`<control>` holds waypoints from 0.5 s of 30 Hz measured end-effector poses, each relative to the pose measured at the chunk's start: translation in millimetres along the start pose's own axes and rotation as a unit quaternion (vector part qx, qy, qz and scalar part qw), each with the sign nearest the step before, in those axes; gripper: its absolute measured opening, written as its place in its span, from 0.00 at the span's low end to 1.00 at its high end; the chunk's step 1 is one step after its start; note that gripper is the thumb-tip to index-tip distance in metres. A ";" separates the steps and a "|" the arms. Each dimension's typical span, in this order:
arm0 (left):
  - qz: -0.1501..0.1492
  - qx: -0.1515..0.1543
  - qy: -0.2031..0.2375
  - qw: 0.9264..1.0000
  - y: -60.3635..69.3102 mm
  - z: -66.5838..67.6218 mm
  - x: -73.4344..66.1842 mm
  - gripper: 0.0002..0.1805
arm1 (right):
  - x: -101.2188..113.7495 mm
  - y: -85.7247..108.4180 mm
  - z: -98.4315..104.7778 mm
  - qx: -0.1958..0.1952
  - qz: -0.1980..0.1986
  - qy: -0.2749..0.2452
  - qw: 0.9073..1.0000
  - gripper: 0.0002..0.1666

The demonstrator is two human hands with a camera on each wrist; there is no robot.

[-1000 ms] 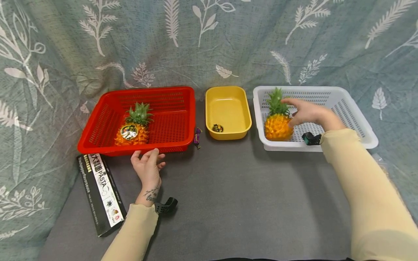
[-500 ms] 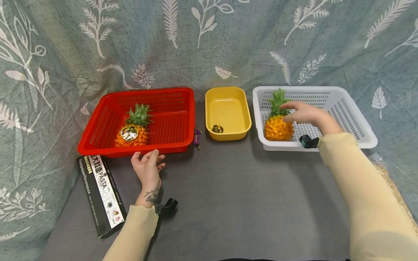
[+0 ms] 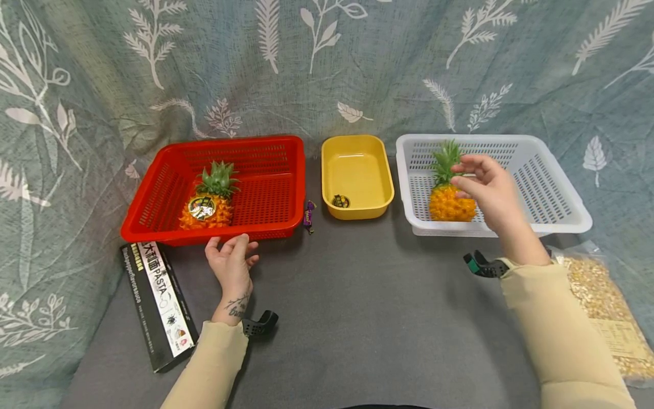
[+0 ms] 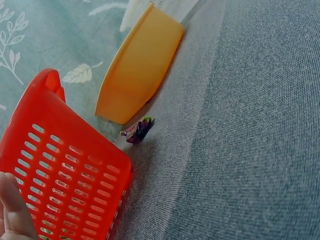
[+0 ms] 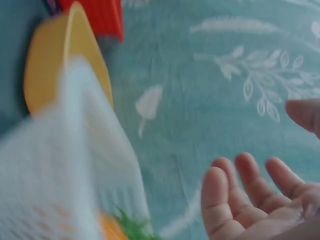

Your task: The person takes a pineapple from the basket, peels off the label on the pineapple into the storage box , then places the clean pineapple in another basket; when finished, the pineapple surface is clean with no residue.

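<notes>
A small orange pineapple (image 3: 452, 203) with a green crown lies in the white basket (image 3: 562, 227) at the right. Over that basket my right hand (image 3: 493, 190) hovers, fingers relaxed and holding nothing; the right wrist view shows its spread fingers (image 5: 215, 192) apart from the pineapple. My left hand (image 3: 232, 264) is at the front rim of the red basket (image 3: 276, 230), fingers loosely bent and apparently touching the rim. Inside the red basket lies another pineapple (image 3: 217, 213), bearing a round sticker. In the left wrist view, part of the left hand (image 4: 15, 212) shows beside the basket wall.
Between the baskets stands a yellow tub (image 3: 357, 176) with a round dark sticker (image 3: 340, 201) in it. A purple wrapped candy (image 3: 309, 216) lies by the red basket. A black pasta box (image 3: 158, 307) is at left, a bag of grains (image 3: 603, 307) at right.
My right hand has let go of the pineapple in the white basket and drawn back toward me. That pineapple now lies farther right. The grain bag has come into view. My left hand stays put.
</notes>
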State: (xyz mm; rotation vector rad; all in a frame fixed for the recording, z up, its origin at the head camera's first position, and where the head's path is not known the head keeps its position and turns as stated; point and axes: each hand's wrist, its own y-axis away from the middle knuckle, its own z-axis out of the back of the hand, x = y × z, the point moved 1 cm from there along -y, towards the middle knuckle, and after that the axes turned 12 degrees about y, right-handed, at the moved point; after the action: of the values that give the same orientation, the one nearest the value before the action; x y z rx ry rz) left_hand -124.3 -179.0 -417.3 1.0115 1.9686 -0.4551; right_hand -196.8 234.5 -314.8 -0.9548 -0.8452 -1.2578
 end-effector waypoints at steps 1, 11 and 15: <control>-0.001 0.000 0.002 1.000 -0.1 0.2 0.1 0.25 | -1.4 6.6 -4.2 -0.005 0.009 -0.052 0.999 0.17; -0.002 0.008 0.014 1.000 0.9 1.0 0.1 0.26 | -35.3 63.3 -48.4 -0.005 -0.001 -0.240 0.971 0.13; 0.004 0.011 0.010 1.000 1.1 1.3 -0.9 0.27 | -53.1 75.1 -60.6 -0.019 -0.044 -0.216 0.975 0.09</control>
State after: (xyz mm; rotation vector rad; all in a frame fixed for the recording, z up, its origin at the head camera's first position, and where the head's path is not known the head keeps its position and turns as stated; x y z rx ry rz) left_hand -122.5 -179.6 -417.2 1.0407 1.9807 -0.4646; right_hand -128.8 202.6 -395.3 -1.2575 -1.2157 -1.1598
